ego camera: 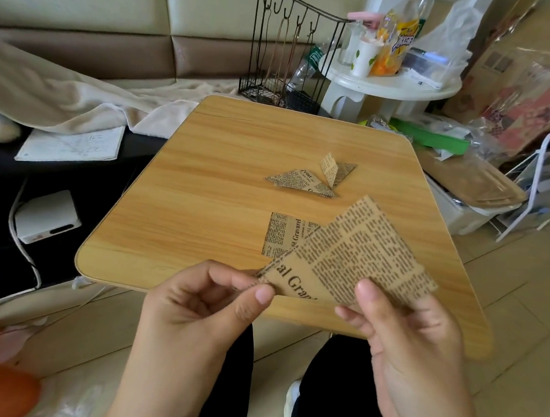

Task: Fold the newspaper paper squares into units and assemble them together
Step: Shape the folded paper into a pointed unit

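Two hands hold one newspaper paper square (355, 258) up over the near edge of the wooden desk (200, 208). The left hand (199, 301) pinches its lower left corner between thumb and forefinger; the right hand (400, 322) grips the lower right edge, thumb on top, its other fingers hidden behind the sheet. One flat square (281, 234) lies on the desk just behind, its right part covered by the held sheet. Farther back lie two folded units (309, 178), touching; how they overlap is hard to make out.
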Demonstrator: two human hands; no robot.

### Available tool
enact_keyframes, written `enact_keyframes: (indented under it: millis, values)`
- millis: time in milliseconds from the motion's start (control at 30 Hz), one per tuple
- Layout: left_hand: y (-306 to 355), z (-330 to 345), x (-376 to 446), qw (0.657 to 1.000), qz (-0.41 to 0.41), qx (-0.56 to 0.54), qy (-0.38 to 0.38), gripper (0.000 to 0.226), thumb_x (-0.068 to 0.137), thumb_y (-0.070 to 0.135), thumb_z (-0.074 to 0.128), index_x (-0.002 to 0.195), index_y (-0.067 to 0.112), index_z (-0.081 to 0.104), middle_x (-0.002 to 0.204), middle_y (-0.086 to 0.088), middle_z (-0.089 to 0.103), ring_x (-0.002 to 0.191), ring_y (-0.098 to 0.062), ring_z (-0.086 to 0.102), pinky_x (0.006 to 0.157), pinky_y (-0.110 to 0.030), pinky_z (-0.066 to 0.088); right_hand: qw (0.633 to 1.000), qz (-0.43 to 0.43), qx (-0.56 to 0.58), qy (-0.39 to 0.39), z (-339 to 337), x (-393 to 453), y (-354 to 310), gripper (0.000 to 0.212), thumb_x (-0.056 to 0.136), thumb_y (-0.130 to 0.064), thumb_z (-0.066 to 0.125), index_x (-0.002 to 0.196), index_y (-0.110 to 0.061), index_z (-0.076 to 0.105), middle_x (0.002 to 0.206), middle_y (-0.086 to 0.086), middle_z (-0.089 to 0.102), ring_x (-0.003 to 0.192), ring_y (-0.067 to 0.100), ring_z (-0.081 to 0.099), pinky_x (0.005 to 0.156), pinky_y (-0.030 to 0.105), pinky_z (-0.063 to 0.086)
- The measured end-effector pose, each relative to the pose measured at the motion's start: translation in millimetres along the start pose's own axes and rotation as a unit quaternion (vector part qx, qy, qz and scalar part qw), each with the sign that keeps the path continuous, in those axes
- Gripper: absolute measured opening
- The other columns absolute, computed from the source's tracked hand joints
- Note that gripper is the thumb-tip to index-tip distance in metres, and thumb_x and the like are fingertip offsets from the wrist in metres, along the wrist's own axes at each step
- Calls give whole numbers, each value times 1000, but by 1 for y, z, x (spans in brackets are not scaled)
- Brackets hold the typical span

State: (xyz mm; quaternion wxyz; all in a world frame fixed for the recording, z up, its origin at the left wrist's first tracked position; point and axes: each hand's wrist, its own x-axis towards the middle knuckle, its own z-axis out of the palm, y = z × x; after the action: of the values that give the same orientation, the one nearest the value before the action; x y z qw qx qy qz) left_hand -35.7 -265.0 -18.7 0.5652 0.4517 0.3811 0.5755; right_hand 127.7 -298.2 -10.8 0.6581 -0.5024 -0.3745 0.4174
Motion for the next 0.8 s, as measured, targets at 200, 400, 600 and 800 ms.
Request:
enact_keyframes:
  millis: [200, 400, 600, 800]
  values:
    - [5, 16, -2, 993, -79, -62, 68, 9, 51, 14, 73, 52, 17, 65, 70, -18, 71, 69, -23, 71, 58, -25, 57, 996, 26, 36, 77, 9, 1, 0, 15, 63, -20, 71, 76, -24, 77, 79, 3, 74, 64, 14, 67, 55, 21, 54]
    - [3, 17, 1, 987, -94, -100, 89, 21, 54, 5, 69, 64, 14, 53, 72, -17, 71, 65, -22, 69, 56, -22, 55, 995, 9, 33, 91, 11, 3, 4, 18, 64, -18, 71, 82, -21, 76, 80, 2, 74, 65, 12, 66, 55, 21, 53]
    - [2, 14, 2, 987, -100, -99, 80, 30, 53, 5, 68, 80, 11, 55, 64, -8, 70, 63, -19, 68, 57, -22, 55, 996, 8, 35, 77, 8, 4, 11, 25, 66, -19, 71, 91, -20, 74, 89, 3, 74, 74, 14, 67, 58, 21, 53]
    - [2, 1, 8, 973, -194, -121, -16, 53, 61, 28, 84, 103, 11, 58, 81, -15, 69, 67, -28, 68, 54, -29, 54, 999, 5, 37, 30, 2, 12, 13, 37, 61, -44, 83, 91, -25, 75, 88, -2, 73, 79, 14, 64, 67, 23, 52]
